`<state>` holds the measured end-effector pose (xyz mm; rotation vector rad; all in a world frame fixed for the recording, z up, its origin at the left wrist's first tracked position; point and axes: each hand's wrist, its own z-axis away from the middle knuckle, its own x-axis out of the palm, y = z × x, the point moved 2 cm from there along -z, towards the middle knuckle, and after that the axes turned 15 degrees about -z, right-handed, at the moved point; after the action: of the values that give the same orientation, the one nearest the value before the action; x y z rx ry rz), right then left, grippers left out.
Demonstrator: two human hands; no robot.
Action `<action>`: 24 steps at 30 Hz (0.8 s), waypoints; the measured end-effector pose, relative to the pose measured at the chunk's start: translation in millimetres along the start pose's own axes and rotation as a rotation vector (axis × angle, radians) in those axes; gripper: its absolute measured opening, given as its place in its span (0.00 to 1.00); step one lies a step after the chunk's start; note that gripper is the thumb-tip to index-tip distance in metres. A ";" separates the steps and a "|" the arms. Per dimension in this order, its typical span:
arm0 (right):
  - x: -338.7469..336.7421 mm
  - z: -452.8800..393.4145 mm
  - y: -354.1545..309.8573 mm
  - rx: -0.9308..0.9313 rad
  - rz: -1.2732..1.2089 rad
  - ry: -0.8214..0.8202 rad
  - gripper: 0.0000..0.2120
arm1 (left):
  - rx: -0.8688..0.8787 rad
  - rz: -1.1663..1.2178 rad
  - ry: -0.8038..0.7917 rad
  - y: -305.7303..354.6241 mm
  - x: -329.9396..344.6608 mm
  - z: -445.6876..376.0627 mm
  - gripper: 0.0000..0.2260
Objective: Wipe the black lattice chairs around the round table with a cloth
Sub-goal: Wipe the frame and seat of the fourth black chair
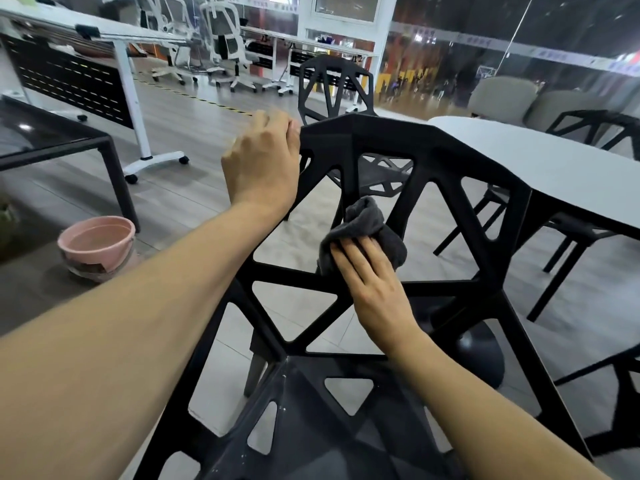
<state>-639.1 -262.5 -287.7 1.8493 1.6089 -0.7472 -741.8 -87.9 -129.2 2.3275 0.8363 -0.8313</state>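
Note:
A black lattice chair stands right in front of me, its backrest facing me and its seat below. My left hand grips the top left corner of the backrest. My right hand lies flat, fingers straight, pressing a dark grey cloth against a strut low on the backrest. A second black lattice chair stands behind it. The round white table is on the right, with more black chairs around it.
A pink bucket sits on the floor at the left, beside a black glass-topped table. White desks and white office chairs fill the back. Two grey upholstered chairs stand beyond the round table.

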 end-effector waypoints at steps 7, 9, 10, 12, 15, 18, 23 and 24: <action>-21.3 -14.8 10.9 -0.143 0.072 -0.038 0.29 | 0.000 -0.030 0.011 1.5 -1.9 0.9 0.15; -36.7 -34.2 21.5 -0.084 0.087 0.024 0.31 | 0.026 -0.042 0.008 2.7 -3.1 0.0 0.15; -40.9 -40.1 25.2 0.000 0.108 0.028 0.33 | 0.044 -0.051 0.003 3.4 -3.9 -1.9 0.14; -35.3 -42.8 23.9 0.156 0.079 -0.008 0.38 | 0.084 -0.102 0.009 5.0 -5.6 -7.0 0.12; -15.6 -40.7 11.9 0.282 -0.071 0.052 0.36 | 0.239 -0.172 0.019 18.6 -4.9 -12.4 0.10; -20.4 -60.9 8.0 0.349 -0.190 0.226 0.31 | 0.365 -0.113 -0.026 31.3 3.6 -14.0 0.14; -47.5 -100.8 12.3 0.571 -0.563 0.490 0.19 | 0.275 -0.037 -0.013 28.4 10.6 -14.9 0.20; -51.8 -109.4 13.1 0.578 -0.584 0.534 0.16 | 0.275 -0.023 -0.015 29.0 10.2 -14.2 0.20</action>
<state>-627.6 -218.8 -174.6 2.0986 2.5526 -1.1203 -710.1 -94.4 -119.1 2.5485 0.7849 -1.0284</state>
